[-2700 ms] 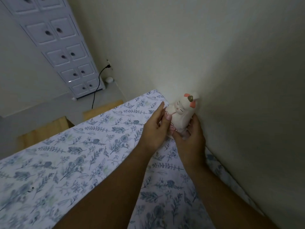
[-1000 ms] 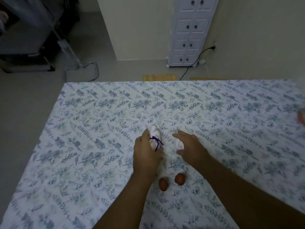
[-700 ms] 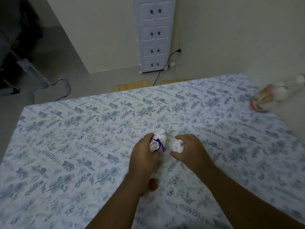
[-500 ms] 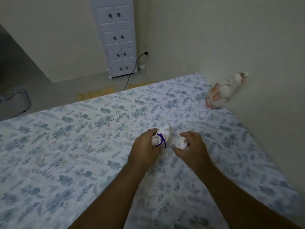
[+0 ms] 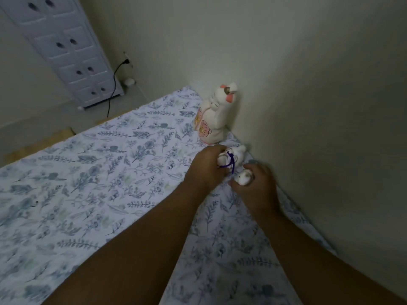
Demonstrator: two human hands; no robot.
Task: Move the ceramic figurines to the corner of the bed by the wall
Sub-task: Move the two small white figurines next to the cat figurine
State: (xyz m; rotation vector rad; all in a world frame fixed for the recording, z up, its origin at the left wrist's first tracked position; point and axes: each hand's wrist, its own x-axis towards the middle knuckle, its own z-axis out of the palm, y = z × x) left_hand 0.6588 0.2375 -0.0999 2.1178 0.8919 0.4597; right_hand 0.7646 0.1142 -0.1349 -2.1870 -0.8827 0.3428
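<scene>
Where the bed (image 5: 92, 172) meets the wall (image 5: 308, 106), a tall white cat figurine (image 5: 212, 119) with pink flower marks stands upright in the corner, its back touching or just beside the wall. No containers in view; all figurines sit on the sheet or in the hands. Nearer the viewer than the cat figurine, the left hand (image 5: 207, 168) is wrapped around a small white figurine with a purple cord (image 5: 231, 158), fingers closed on it. The right hand (image 5: 256, 186), just beside the wall, is closed on a smaller white figurine (image 5: 243, 178) that pokes out between thumb and fingers. Whether either piece touches the sheet cannot be told. A narrow strip of sheet lies bare between the cat figurine and the hands; the sheet away from the wall is wide and bare. Both forearms reach toward the corner, hands nearly touching each other. Beyond the bed's foot: a white drawer cabinet (image 5: 66, 51) and a black cable (image 5: 113, 84) plugged into the wall.
</scene>
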